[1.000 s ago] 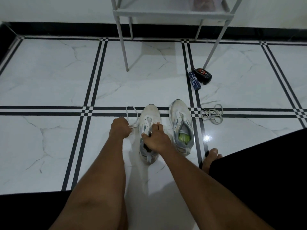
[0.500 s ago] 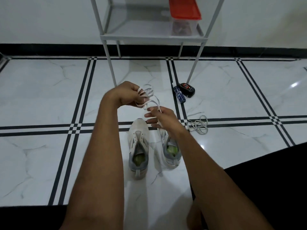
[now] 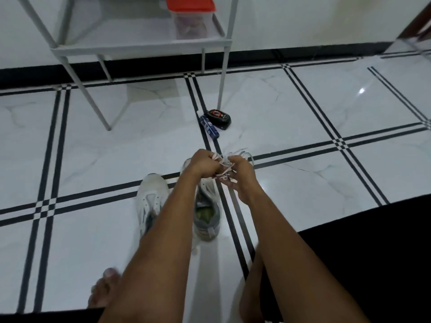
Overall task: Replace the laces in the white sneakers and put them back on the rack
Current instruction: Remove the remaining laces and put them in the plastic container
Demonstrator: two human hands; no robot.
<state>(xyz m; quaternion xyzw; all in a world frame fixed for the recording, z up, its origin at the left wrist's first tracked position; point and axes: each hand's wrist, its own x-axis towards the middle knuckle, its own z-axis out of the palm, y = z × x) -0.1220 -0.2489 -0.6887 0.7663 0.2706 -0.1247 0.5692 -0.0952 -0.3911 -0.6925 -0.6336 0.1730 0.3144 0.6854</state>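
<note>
We start at the left sneaker (image 3: 151, 197): it stands on the floor (image 3: 303, 183), toe away from us, eyelets apparently bare, though blur limits certainty. We judge it light and fairly stiff at the sole; take it by the heel or collar. The right sneaker (image 3: 206, 213) stands just beside it, partly behind our left forearm, its green insole showing.

Above the sneakers, our left hand (image 3: 201, 163) curls its fingers round a bundle of white lace (image 3: 225, 165); our right hand (image 3: 242, 177) pinches the same bundle from the other side. The lace is light, limp and prone to tangling, so we advise gripping near a tip and feeding it out in stages.

Behind, the rack (image 3: 140, 48) stands on thin legs, with a red-lidded box (image 3: 190, 17) on its shelf. A dark case (image 3: 219, 117) and a blue tube (image 3: 210, 129) lie by the rack's right leg; avoid both. Open floor lies to the left and right, and the shelf left of the box looks free for the pair.
</note>
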